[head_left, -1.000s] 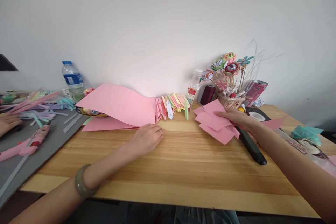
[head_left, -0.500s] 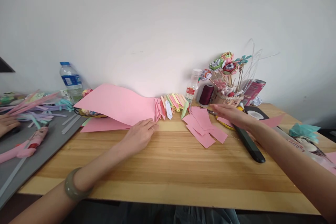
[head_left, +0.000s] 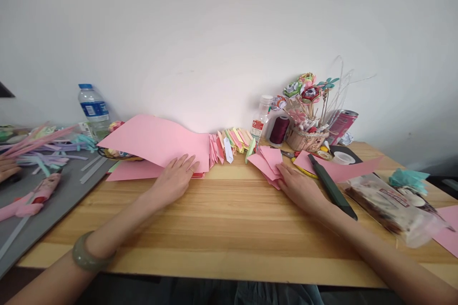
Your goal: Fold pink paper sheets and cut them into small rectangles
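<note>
My left hand (head_left: pixel 175 178) lies flat, fingers outstretched, on the lower right part of a large pink paper sheet (head_left: pixel 153 140). A second pink sheet (head_left: pixel 132 171) shows beneath it. My right hand (head_left: pixel 298 183) rests on the right side of several small pink paper pieces (head_left: pixel 265 164), its fingers stretched over their edge and hiding part of them. Between the hands, farther back, stands a row of folded paper strips (head_left: pixel 236 139) in pink, yellow, green and white. Just right of my right hand lies a dark green paper trimmer or cutter (head_left: pixel 332 188).
Along the wall stand a water bottle (head_left: pixel 93 109), a clear bottle (head_left: pixel 260 121), a maroon thread spool (head_left: pixel 279 130), a basket (head_left: pixel 306 139) of paper flowers and a pink can (head_left: pixel 342 124). A plastic package (head_left: pixel 393 205) lies right. Another person's hand (head_left: pixel 7 167) is far left.
My right hand has come back toward me and left, from above the back items onto the small pink pieces, which are now closer together. My left hand has slid left on the sheet.
</note>
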### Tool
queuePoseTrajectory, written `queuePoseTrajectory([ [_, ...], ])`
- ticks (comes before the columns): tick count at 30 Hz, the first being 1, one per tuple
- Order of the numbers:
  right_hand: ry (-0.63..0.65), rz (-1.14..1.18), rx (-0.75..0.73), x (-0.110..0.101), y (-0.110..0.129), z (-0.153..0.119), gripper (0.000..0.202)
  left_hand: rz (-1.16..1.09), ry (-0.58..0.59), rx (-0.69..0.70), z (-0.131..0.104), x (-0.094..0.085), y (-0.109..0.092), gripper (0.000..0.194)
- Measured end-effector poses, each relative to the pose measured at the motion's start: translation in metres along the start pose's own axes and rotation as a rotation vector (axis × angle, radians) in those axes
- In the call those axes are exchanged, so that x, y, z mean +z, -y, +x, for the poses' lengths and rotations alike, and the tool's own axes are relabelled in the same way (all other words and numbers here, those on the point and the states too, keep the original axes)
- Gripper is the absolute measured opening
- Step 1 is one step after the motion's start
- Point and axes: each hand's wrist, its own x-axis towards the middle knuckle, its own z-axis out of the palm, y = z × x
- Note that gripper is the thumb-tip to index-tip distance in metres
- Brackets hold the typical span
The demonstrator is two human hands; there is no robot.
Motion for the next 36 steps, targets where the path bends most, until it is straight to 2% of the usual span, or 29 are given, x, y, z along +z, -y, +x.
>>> queuePoseTrajectory([
  [5, -0.013, -0.053, 0.020, -0.003, -0.013, 0.023, 0.031, -0.051, 0.016, 0.015, 0.005, 0.000, 0.007, 0.046],
  [12, 0.053, 0.016, 0.079, -0.032, -0.024, 0.043, 0.042, -0.173, 0.003, 0.073, 0.006, 0.001, 0.024, 0.038],
  [15, 0.104, 0.042, 0.042, -0.038, -0.026, 0.042, 0.040, -0.167, 0.001, 0.123, 0.007, -0.001, 0.032, 0.044],
  [18, 0.110, 0.028, 0.020, -0.038, -0.026, 0.036, 0.046, -0.116, 0.028, 0.118, 0.009, -0.007, 0.040, 0.059],
  [22, 0.096, -0.014, -0.034, -0.041, -0.022, 0.027, 0.056, -0.025, 0.166, 0.044, 0.010, -0.014, 0.046, 0.076],
  [24, 0.091, -0.021, -0.060, -0.044, -0.018, 0.024, 0.056, 0.005, 0.233, 0.021, 0.010, -0.015, 0.048, 0.078],
  [27, 0.070, -0.015, -0.090, -0.049, -0.008, 0.021, 0.053, 0.056, 0.263, 0.007, 0.008, -0.010, 0.049, 0.076],
  [32, 0.024, 0.013, -0.107, -0.055, 0.007, 0.020, 0.047, 0.072, 0.164, -0.020, 0.004, -0.007, 0.055, 0.058],
  [36, -0.007, 0.040, -0.121, -0.058, 0.013, 0.021, 0.042, -0.081, 0.040, -0.164, 0.001, -0.026, 0.057, 0.048],
])
